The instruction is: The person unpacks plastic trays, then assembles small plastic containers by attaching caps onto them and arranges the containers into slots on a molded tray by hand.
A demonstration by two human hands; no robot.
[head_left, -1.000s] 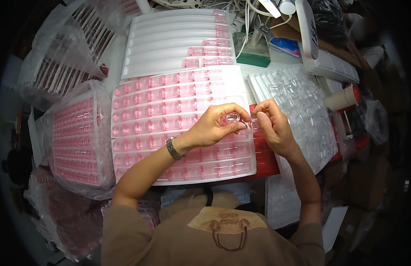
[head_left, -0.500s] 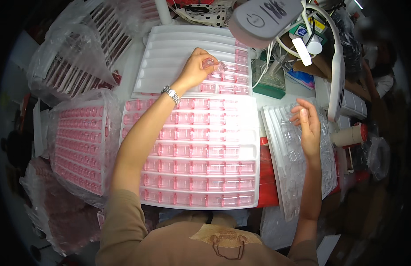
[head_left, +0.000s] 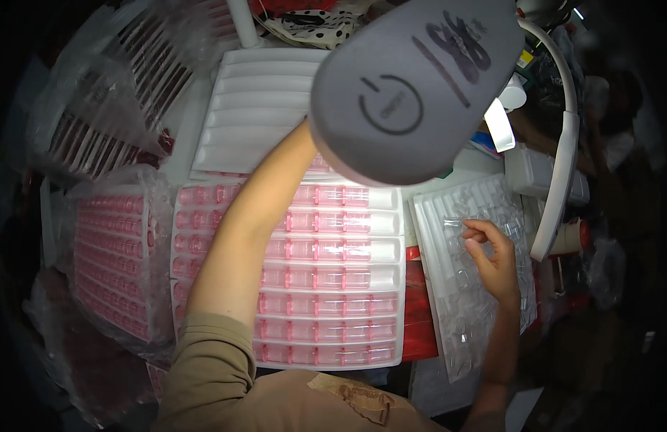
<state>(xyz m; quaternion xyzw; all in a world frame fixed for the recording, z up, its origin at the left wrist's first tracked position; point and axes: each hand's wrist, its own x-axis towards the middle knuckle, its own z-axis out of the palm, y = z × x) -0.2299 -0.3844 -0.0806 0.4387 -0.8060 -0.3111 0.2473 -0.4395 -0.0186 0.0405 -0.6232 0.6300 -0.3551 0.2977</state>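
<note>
My left forearm (head_left: 256, 194) reaches forward over a white tray (head_left: 400, 288) filled with rows of pink clear plastic pieces (head_left: 326, 303). The grey lamp head (head_left: 391, 101) covers my left hand, so its fingers and anything in them are hidden. Behind lies a second white tray (head_left: 251, 93) whose left part shows bare grooves. My right hand (head_left: 495, 261) is over a tray (head_left: 438, 266) of loose colourless clear plastic pieces (head_left: 459, 288) on the right. Its fingers are loosely bent, with thumb and fingertips apart and nothing visible between them.
On the left, a plastic-wrapped tray of pink pieces (head_left: 110, 252) leans beside the worktop, with more wrapped trays (head_left: 117, 86) behind. The curved white lamp arm (head_left: 565, 165) rises at the right. A polka-dot cloth (head_left: 315, 29) lies at the back.
The view has shifted, and the lamp head now looms larger, hiding the left hand that held a pink clear piece over the back tray. The right hand's fingers have bent lower toward the clear pieces.
</note>
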